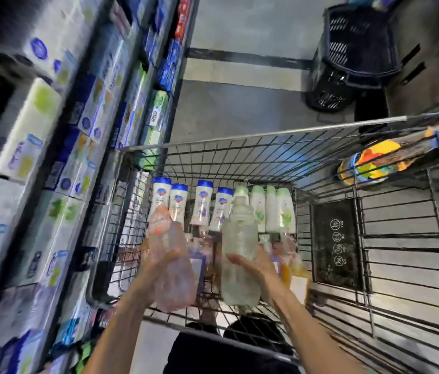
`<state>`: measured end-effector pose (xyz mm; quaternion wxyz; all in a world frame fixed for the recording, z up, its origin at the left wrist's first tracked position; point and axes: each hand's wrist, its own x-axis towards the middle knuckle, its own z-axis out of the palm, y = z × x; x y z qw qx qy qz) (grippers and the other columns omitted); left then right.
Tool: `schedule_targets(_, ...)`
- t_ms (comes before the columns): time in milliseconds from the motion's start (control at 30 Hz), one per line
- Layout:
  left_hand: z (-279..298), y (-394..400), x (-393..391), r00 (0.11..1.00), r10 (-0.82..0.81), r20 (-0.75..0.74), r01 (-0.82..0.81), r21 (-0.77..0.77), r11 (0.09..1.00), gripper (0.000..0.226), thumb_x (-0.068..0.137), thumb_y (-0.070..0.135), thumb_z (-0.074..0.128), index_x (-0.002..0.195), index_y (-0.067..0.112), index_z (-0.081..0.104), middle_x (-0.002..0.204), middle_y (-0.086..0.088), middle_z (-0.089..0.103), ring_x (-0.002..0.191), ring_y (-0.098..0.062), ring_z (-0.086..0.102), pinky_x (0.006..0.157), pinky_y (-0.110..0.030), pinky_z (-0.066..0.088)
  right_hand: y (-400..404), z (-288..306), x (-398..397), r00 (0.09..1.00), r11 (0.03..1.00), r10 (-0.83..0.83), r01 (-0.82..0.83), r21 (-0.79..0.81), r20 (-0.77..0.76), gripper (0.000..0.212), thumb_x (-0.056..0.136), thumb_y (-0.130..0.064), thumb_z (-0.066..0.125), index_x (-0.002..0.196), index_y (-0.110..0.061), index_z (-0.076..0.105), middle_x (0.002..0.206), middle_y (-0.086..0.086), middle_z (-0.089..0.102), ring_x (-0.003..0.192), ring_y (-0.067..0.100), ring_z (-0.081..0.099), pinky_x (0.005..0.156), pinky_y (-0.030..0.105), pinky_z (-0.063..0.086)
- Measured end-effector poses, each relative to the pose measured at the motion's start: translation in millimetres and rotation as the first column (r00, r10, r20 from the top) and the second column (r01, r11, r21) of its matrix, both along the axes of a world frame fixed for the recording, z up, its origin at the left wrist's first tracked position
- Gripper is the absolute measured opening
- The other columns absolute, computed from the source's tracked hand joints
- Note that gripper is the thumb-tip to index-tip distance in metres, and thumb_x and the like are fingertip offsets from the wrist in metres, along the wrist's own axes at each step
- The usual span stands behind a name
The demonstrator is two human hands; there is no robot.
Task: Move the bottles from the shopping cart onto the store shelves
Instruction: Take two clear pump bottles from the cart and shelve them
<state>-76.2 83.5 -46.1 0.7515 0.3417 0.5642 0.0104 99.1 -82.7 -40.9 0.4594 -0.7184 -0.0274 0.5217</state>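
My left hand [156,268] grips a clear pinkish bottle [171,265] with an orange label, held above the wire shopping cart [267,136]. Beside it, my right hand [256,265] holds a clear greenish bottle [240,255] with a pale green cap, upright over the cart. Inside the cart, along its far wall, stand several white bottles with blue caps [202,203] and several white bottles with green caps [275,209]. More bottles lie lower in the cart, partly hidden behind my hands. The store shelves [59,147] run along the left, blurred by motion.
The shelves hold rows of boxed and bottled goods close to the cart's left side. Black stacked shopping baskets [348,55] stand on the floor at the far right. A colourful item [375,160] hangs past the cart's right rim. Grey floor lies beyond the cart.
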Motion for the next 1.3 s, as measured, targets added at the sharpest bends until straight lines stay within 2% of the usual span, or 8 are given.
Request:
schedule_targets(100, 19, 3, -14, 0.993, 0.12, 0.024, -0.121, 0.063, 0.991, 0.041, 0.072, 0.019, 0.078, 0.109, 0.009, 0.061, 0.095, -0.014, 0.07, 0.086, -0.031, 0.068, 0.074, -0.042, 0.055, 20, 22, -12, 0.996, 0.997, 0.051, -0.046, 0.068, -0.068, 0.052, 0.068, -0.027, 0.085, 0.114, -0.025, 0.06, 0.111, 0.002, 0.07, 0.101, 0.02, 0.066, 0.091, 0.043, 0.052)
schedule_targets(233, 52, -3, -33, 0.969, 0.233, 0.081, -0.243, 0.146, 0.959, 0.037, 0.071, 0.022, 0.074, 0.106, 0.016, 0.063, 0.087, -0.008, 0.075, 0.078, -0.021, 0.072, 0.059, -0.028, 0.057, 42, 59, -21, 0.966, 0.947, 0.252, -0.235, 0.218, -0.056, 0.075, 0.054, -0.04, 0.086, 0.12, -0.031, 0.053, 0.103, -0.014, 0.072, 0.094, 0.004, 0.068, 0.076, 0.022, 0.055)
schedule_targets(333, 79, -14, -48, 0.939, 0.318, 0.127, -0.339, 0.214, 0.916, 0.044, 0.061, 0.027, 0.077, 0.101, 0.024, 0.061, 0.083, -0.001, 0.075, 0.075, -0.017, 0.073, 0.057, -0.026, 0.057, 54, 86, -30, 0.932, 0.892, 0.363, -0.353, 0.283, 0.02, 0.082, 0.051, -0.044, 0.085, 0.124, -0.028, 0.051, 0.109, -0.007, 0.07, 0.097, 0.012, 0.068, 0.079, 0.031, 0.057)
schedule_targets(533, 129, -51, -90, 0.822, 0.519, 0.233, -0.569, 0.344, 0.747, 0.05, 0.058, 0.024, 0.081, 0.103, 0.024, 0.061, 0.082, 0.003, 0.075, 0.072, -0.014, 0.072, 0.052, -0.022, 0.054, 67, 134, -58, 0.849, 0.75, 0.521, -0.506, 0.427, 0.091, 0.052, 0.065, -0.031, 0.083, 0.109, -0.029, 0.056, 0.095, -0.007, 0.074, 0.086, 0.013, 0.071, 0.067, 0.025, 0.057)
schedule_targets(667, 157, -82, -127, 0.743, 0.613, 0.268, -0.662, 0.431, 0.614, 0.067, 0.055, 0.028, 0.084, 0.116, 0.024, 0.057, 0.094, 0.003, 0.074, 0.082, -0.013, 0.071, 0.057, -0.02, 0.054, 73, 159, -92, 0.794, 0.677, 0.591, -0.585, 0.446, 0.145, 0.059, 0.06, -0.032, 0.082, 0.113, -0.019, 0.06, 0.101, 0.007, 0.073, 0.093, 0.027, 0.07, 0.083, 0.046, 0.056)
schedule_targets(867, 188, -126, -188, 0.602, 0.719, 0.347, -0.764, 0.514, 0.39, 0.075, 0.05, 0.026, 0.091, 0.118, 0.026, 0.058, 0.101, 0.005, 0.073, 0.089, -0.012, 0.07, 0.063, -0.02, 0.053, 80, 193, -160, 0.665, 0.509, 0.707, -0.716, 0.479, 0.243, 0.043, 0.074, -0.004, 0.076, 0.113, -0.01, 0.058, 0.105, 0.015, 0.07, 0.096, 0.032, 0.067, 0.088, 0.049, 0.053)
schedule_targets(1000, 211, -152, -237, 0.551, 0.709, 0.44, -0.783, 0.567, 0.257, 0.069, 0.062, 0.015, 0.086, 0.123, 0.027, 0.056, 0.118, 0.002, 0.068, 0.107, -0.014, 0.064, 0.085, -0.026, 0.051, 73, 216, -219, 0.585, 0.379, 0.766, -0.746, 0.547, 0.266, 0.041, 0.074, -0.002, 0.075, 0.108, -0.017, 0.06, 0.102, 0.01, 0.072, 0.092, 0.025, 0.068, 0.086, 0.042, 0.054)
schedule_targets(1300, 264, -209, -360, 0.463, 0.758, 0.459, -0.725, 0.688, 0.027, 0.074, 0.055, 0.03, 0.086, 0.121, 0.025, 0.054, 0.117, -0.002, 0.067, 0.11, -0.021, 0.063, 0.096, -0.041, 0.049, 42, 250, -356, 0.482, 0.209, 0.84, -0.712, 0.671, 0.249, 0.049, 0.056, -0.013, 0.088, 0.097, -0.019, 0.064, 0.081, -0.004, 0.075, 0.071, 0.009, 0.07, 0.059, 0.021, 0.054)
